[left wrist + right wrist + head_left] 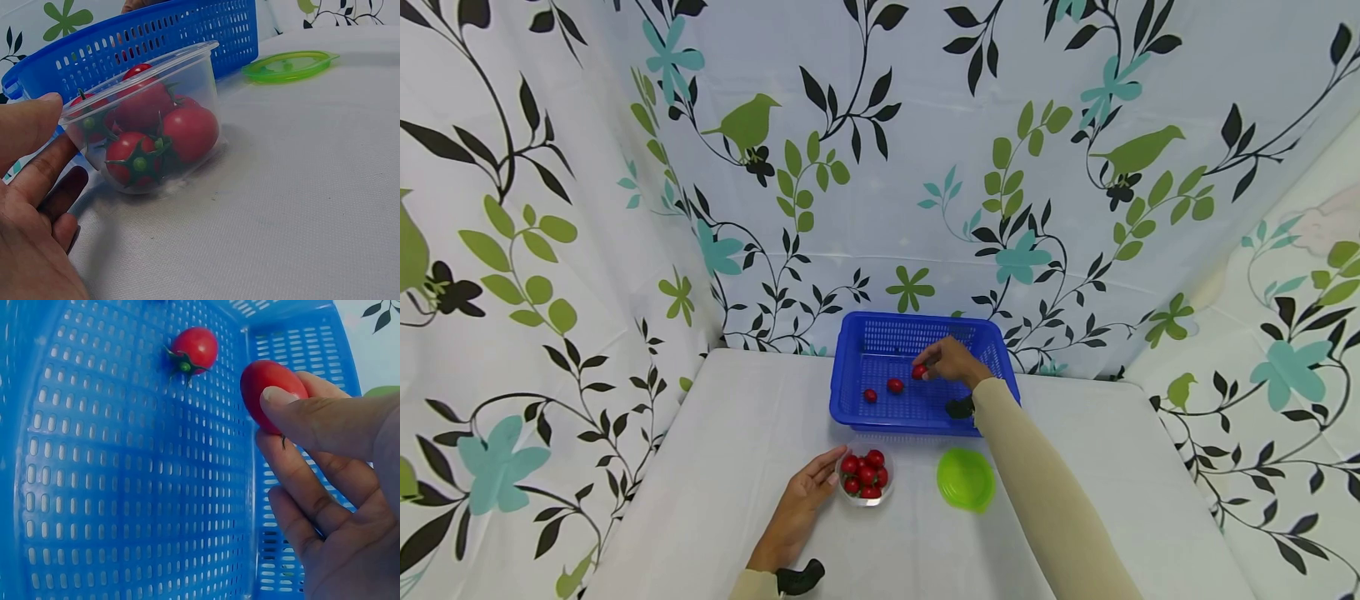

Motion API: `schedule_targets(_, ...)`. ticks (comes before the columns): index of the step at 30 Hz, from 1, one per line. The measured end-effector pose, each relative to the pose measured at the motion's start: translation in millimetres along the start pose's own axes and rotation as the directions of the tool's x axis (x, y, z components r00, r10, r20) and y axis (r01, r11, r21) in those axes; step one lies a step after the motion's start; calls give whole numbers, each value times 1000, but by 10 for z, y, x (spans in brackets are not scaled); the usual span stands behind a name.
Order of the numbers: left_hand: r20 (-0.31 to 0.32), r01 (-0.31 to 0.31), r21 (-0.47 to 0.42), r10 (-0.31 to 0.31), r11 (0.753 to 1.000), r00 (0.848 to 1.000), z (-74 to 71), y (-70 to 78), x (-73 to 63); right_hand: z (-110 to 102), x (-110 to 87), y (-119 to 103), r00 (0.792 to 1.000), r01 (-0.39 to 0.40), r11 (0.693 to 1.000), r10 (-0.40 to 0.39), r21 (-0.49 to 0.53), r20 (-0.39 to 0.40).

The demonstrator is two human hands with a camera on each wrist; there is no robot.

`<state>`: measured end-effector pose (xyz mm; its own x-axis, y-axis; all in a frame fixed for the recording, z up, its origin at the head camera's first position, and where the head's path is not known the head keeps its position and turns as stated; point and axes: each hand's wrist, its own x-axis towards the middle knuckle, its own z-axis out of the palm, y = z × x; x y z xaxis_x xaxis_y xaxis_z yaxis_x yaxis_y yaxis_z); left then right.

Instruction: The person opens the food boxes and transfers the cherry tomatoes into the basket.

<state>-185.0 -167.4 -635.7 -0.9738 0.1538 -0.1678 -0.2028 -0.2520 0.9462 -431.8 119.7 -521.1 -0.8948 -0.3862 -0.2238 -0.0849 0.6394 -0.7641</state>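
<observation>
My right hand [951, 362] is inside the blue plastic basket [880, 418] and pinches a red cherry tomato [257, 387] between thumb and fingers, above the basket floor. Two more cherry tomatoes lie in the basket, one in the middle [895, 386] and a smaller-looking one [870, 396] to its left. My left hand [797, 508] is at the left side of a clear plastic container [203, 81]. Its thumb rests at the rim and its extended fingers lie against the wall. Several red tomatoes [190, 132] with green stems fill the container.
A bright green lid [966, 479] lies on the white-covered table [730, 433], right of the container and in front of the basket. Patterned cloth [865, 225] with leaves and birds hangs behind the table and at both sides. A dark strap sits at each wrist.
</observation>
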Motion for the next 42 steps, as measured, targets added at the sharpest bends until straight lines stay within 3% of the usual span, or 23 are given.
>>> schedule_targets(8,29,-30,37,29,999,999,-6,1,-3,9,16,51,999,-40,999,40,-5,-8)
schedule_targets(16,20,-11,13,11,1000,1000,-1,16,-7,29,37,94,998,-56,998,56,5,-10)
schedule_targets(30,6,9,-12,-9,1000,1000,5,25,3,43,100,167,999,-43,999,43,7,0)
schedule_targets(42,1,12,16,-12,1000,1000,20,34,-16,33,75,205,999,-34,998,35,-60,9)
